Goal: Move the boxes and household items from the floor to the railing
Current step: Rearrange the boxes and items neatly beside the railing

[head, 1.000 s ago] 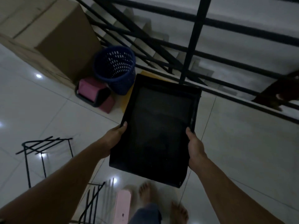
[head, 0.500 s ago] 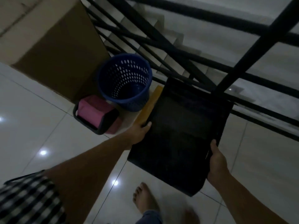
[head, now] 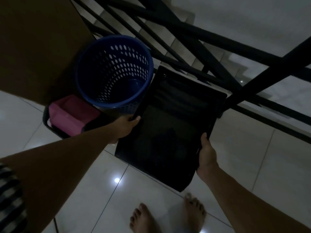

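Gripping black tray (head: 168, 132) edges; far corner beside railing (head: 269, 73).

One black tray (head: 168, 132), one blue basket (head: 117, 64), one pink bin (head: 70, 115), one cardboard box (head: 38, 47).

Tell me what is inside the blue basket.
The basket shows only its holed wall and a dim blue round shape at the bottom; its near wall hides part of that bottom.
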Demonstrator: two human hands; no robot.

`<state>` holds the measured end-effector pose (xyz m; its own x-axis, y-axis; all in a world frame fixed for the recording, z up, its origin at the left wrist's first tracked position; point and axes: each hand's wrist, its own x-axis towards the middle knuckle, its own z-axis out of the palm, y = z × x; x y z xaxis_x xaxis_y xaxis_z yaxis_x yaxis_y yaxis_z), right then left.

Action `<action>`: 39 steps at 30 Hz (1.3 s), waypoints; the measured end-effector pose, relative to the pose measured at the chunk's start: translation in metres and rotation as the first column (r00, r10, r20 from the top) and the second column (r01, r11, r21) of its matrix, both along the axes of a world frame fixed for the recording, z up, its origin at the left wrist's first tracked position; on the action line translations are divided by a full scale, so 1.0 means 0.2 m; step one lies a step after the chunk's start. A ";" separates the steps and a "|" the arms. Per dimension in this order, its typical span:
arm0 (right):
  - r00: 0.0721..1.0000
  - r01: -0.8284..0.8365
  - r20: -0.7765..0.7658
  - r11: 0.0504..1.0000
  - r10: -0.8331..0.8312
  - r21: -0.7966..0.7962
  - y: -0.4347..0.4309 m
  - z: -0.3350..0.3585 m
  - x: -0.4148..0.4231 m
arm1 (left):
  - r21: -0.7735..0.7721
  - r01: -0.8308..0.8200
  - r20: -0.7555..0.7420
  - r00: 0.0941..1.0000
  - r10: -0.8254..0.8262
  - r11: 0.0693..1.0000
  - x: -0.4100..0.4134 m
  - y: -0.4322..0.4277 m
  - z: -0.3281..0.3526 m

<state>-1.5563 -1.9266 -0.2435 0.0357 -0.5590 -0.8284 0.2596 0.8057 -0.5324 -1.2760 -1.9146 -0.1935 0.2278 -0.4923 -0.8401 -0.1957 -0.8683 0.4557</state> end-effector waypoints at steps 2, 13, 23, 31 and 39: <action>1.000 -0.018 -0.019 0.999 0.017 -0.037 -0.04 -0.03 0.03 | -0.019 -0.033 0.029 0.999 0.033 0.999 0.00 0.00 -0.05; 0.947 -0.210 -0.258 0.976 0.190 -0.051 -0.14 -0.04 0.10 | -0.095 0.098 0.196 0.977 -0.077 0.991 0.06 -0.11 -0.11; 0.917 -0.211 -0.345 0.978 0.200 0.007 -0.14 0.00 0.09 | -0.066 0.120 0.251 0.963 -0.100 0.991 0.05 -0.13 -0.10; 0.847 -0.249 -0.478 0.968 0.235 0.034 -0.15 -0.03 0.11 | -0.061 0.178 0.306 0.940 -0.151 0.982 0.06 -0.18 -0.15; 0.781 -0.311 -0.558 0.949 0.280 0.042 -0.17 0.01 0.09 | -0.039 0.161 0.303 0.942 -0.142 0.986 0.06 -0.18 -0.17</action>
